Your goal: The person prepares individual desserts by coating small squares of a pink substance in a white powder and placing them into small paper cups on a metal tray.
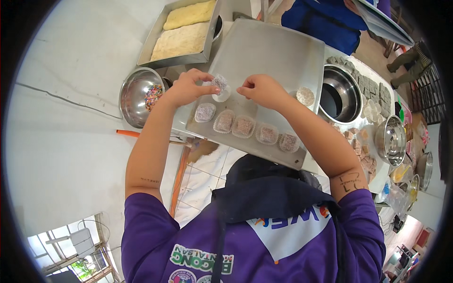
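Observation:
Between the thumb and fingers of my left hand [189, 88] is a coated cake cube [220, 82], held just over a white paper baking cup [222, 94] on the metal tray [272, 53]. To its right my right hand [263, 91] hovers above the tray, fingers curled with their tips together; whether anything small is between them I cannot tell. Along the tray's near edge lie several coated cubes in paper cups, among them a pale one [205, 112] and a brownish one [243, 126]. A paper cup [305, 96] stands near my right forearm.
A steel bowl with colored sprinkles [154, 97] stands at left, below a rectangular pan [145, 53] of yellow slabs. Right of the tray are a deep round pan [357, 95], gray cubes [370, 86], brown cubes [357, 145] and another steel bowl [390, 140]. A person in blue [318, 21] is beyond.

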{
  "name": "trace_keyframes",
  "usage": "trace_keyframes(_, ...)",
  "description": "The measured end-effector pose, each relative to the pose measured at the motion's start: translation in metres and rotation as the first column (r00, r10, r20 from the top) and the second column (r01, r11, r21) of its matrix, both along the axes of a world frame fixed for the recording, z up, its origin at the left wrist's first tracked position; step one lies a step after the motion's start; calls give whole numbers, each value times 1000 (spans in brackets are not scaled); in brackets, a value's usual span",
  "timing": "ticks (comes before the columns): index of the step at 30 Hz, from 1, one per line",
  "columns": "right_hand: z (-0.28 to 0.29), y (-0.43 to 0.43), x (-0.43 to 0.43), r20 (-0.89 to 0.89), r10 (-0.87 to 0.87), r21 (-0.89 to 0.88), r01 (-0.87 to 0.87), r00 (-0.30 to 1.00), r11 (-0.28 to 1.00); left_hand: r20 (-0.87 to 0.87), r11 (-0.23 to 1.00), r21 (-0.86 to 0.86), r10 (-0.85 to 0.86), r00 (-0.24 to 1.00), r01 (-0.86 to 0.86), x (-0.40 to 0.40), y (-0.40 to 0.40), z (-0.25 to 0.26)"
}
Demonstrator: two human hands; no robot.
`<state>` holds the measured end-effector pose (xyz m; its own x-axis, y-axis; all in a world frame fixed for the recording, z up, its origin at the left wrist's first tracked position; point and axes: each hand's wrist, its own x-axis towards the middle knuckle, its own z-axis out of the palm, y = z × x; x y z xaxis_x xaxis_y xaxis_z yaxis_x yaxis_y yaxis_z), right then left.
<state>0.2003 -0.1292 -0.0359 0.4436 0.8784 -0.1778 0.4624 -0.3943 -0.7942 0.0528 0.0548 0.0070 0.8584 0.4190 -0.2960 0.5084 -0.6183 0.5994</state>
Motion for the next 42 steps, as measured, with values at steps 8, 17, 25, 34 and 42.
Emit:
trace_keyframes(8,-7,30,0,-108,-14,-176,-5,994,984,-26,944,287,-165,986,165,3,0,-10)
trace_keyframes(17,-16,37,-7,-120,-25,-176,4,992,984,-3,870,421,-282,959,257,-5,1,-21)
trace_keyframes(25,-19,39,-6,62,-19,-145,28,998,989,-31,813,515,-299,954,272,6,-10,-13)
trace_keyframes(34,-9,42,-2,-52,40,-270,-53,998,962,64,745,617,-367,928,252,5,-23,-8)
trace_keyframes(42,-14,48,-2,-73,44,-258,-62,996,964,75,700,658,-425,902,275,8,-29,0)
